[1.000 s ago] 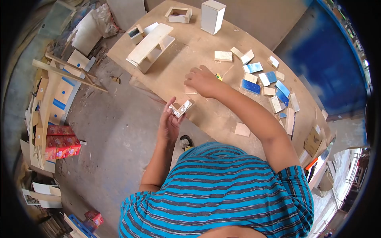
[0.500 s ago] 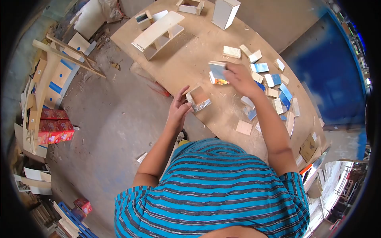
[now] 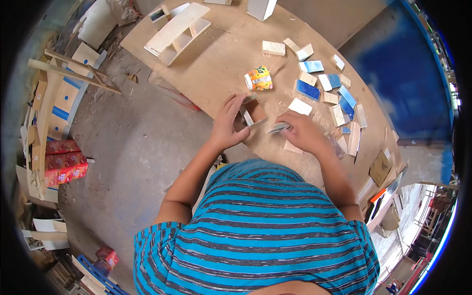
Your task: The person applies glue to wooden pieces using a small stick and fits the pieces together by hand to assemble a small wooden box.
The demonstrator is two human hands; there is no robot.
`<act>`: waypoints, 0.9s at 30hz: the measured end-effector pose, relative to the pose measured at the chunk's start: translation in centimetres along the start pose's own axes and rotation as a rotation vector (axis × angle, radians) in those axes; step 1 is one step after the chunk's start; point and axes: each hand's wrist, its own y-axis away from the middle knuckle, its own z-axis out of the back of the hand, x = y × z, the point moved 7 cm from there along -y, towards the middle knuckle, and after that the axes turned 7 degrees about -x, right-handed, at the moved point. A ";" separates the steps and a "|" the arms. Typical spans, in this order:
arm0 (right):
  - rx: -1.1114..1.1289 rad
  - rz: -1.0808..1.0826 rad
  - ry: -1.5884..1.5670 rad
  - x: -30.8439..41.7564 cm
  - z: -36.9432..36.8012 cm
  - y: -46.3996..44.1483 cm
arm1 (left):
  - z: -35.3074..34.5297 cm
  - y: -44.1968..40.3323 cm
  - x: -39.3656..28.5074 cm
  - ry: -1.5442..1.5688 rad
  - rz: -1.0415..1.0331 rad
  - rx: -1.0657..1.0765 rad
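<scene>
My left hand grips a small open wooden box at the table's near edge, thumb and fingers on its left side. The inside of the box faces up and looks brown. Close to its right, my right hand pinches a thin greyish flat piece, seen nearly edge-on and pointing toward the box. They appear slightly apart. Beyond both hands lies a yellow printed container with a white end.
Several white, blue and bare wood blocks are scattered over the right of the table. A small wooden shelf stands at the far left. Red boxes are stacked on the floor at left.
My right hand has come nearer with the flat piece, turning it from face-on above the yellow container to edge-on beside the box. My left hand has shifted its hold on the box.
</scene>
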 end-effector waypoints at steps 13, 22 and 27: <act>-0.172 0.171 0.036 0.7 -3.4 -0.8 | -0.3 0.9 0.1 -0.106 0.062 0.099; -0.229 0.150 0.028 0.0 -3.5 -1.0 | -0.5 0.7 -0.2 -0.153 0.062 0.024; -0.205 0.146 0.030 -0.2 -3.6 -1.2 | -0.8 0.8 0.2 -0.176 0.055 0.003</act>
